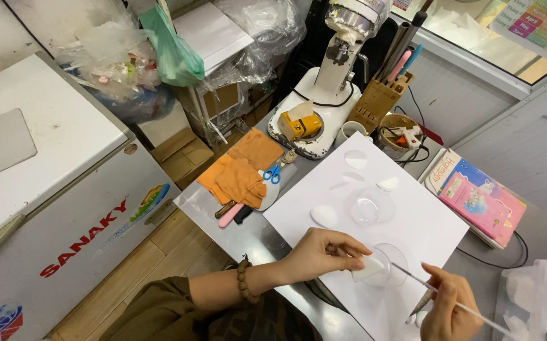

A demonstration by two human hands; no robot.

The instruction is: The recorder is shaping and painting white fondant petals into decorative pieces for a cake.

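My left hand point(324, 252) pinches the rim of a clear plastic half-sphere point(384, 265) that rests on a large white sheet point(412, 215). My right hand point(450, 306) holds a thin white stick point(412, 278) like a pen, its tip reaching into the half-sphere, where a pale white patch shows. A second clear half-sphere point(369, 206) lies farther back on the sheet. Several flat white oval pieces point(324, 216) lie scattered around it. A bead bracelet is on my left wrist.
Behind the sheet stand a white stand mixer point(324, 82), a wooden holder with tools point(381, 95) and a cup point(351, 131). Orange cloths point(242, 170), blue-handled scissors point(272, 173) and a pink-handled tool point(230, 215) lie at left. Books point(482, 199) lie right; a white chest freezer point(52, 189) stands left.
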